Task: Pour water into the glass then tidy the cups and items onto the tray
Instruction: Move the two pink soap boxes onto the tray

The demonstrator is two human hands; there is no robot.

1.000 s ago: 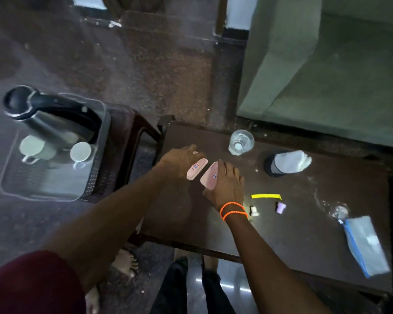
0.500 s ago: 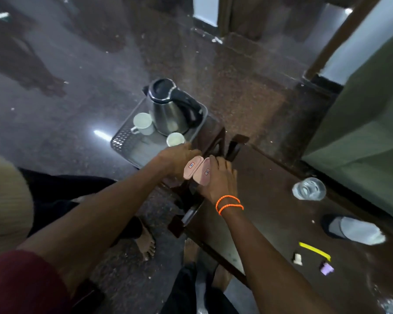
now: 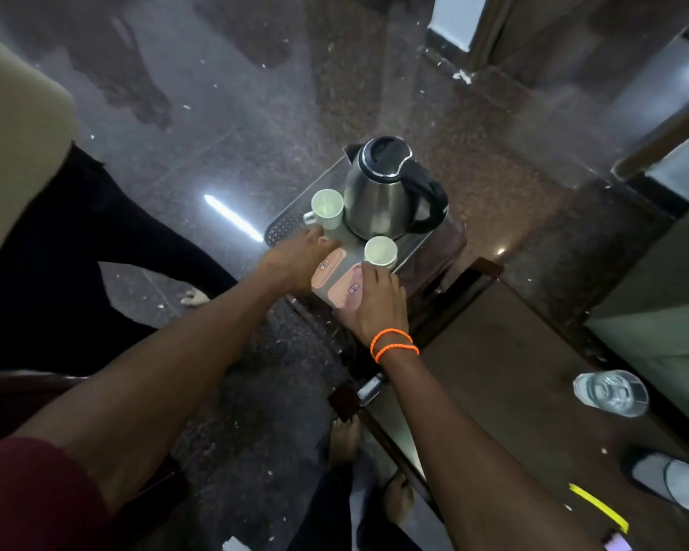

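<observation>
A steel kettle (image 3: 386,196) with a black lid stands on the grey tray (image 3: 283,228), with a white cup (image 3: 327,208) to its left and a second white cup (image 3: 380,251) in front of it. My left hand (image 3: 295,260) rests on one pink sachet (image 3: 327,268) laid on the tray's near part. My right hand (image 3: 374,304), with orange bands at the wrist, presses a second pink sachet (image 3: 347,290) beside the first. A glass of water (image 3: 611,392) stands on the dark table (image 3: 494,371) to the right.
The tray sits on a small dark stand left of the table. A black-and-white object (image 3: 669,481), a yellow strip (image 3: 597,507) and a small purple item (image 3: 617,544) lie at the table's lower right. Another person's dark legs (image 3: 96,248) stand at the left. Green furniture (image 3: 661,296) is at the right.
Both hands carried the two pink sachets from the table leftwards onto the tray in front of the kettle. The view swung left, so the glass now sits at the right.
</observation>
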